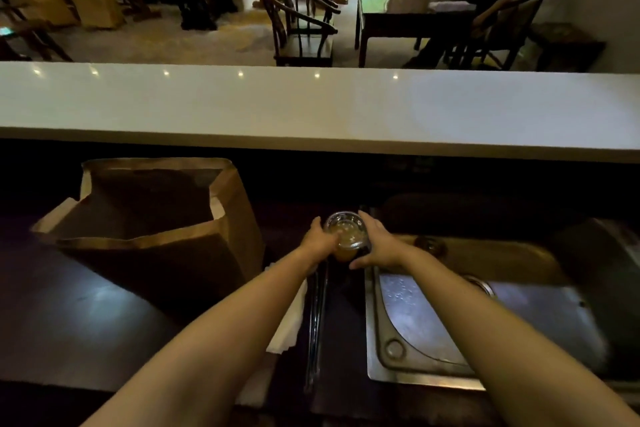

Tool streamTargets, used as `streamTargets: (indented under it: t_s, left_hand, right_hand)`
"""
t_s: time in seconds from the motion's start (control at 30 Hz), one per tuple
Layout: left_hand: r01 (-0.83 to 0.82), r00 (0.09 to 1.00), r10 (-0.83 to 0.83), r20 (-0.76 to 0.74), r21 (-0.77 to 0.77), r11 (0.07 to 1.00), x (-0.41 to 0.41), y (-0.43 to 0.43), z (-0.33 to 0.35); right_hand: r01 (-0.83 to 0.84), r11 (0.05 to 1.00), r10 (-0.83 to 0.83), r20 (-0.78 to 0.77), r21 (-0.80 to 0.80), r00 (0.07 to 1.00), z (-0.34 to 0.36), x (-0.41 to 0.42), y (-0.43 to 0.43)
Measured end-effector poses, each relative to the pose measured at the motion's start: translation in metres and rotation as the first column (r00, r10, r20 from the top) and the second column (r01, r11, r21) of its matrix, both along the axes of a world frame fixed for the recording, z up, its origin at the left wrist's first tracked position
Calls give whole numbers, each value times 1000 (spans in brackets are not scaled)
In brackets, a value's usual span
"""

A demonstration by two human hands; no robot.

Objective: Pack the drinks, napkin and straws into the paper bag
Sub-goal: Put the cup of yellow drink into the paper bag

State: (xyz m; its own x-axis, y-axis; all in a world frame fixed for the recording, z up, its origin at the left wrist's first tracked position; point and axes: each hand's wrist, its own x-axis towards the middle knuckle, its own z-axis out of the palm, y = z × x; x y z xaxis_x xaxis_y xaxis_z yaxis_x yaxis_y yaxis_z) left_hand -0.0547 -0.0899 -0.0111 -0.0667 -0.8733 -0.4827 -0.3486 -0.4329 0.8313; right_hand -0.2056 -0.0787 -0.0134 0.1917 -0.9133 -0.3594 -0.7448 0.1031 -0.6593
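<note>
A clear plastic cup of orange drink [346, 230] with a domed lid stands on the dark counter just left of the sink. My left hand [318, 238] grips its left side and my right hand [377, 242] wraps its right side. An open brown paper bag [194, 243] stands upright to the left, its mouth facing up. A white napkin [289, 326] lies on the counter under my left forearm. Dark straws [317, 322] lie lengthwise beside the napkin, running toward me.
A steel sink [433, 322] with a drain fills the right side. A second dark lidded cup [430, 246] sits at the sink's far rim. A raised white bar top [311, 107] runs across behind the work counter. Chairs, tables and a seated person lie beyond.
</note>
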Motion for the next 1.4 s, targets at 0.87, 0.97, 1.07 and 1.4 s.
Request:
streamTargets:
  t_s: [0.87,0.97,1.07,1.4]
  left_hand:
    - [-84,991,-21,-133,-738,670,60,52,130]
    - [-52,988,-77,-134,-756,653,87,64,162]
    - [-22,992,-82,-98,-766,642,120,69,189]
    - [-18,990,-84,-117,-682,731,229,68,209]
  right_hand:
    - [-316,889,298,-106,-330,949,224,56,15]
    - [-556,773,495,-256,-305,830,268,83,19]
    - [-693,659,590,-370,-293,717,298,115,17]
    - [-852,488,753,-403,-188,520,322,215,-7]
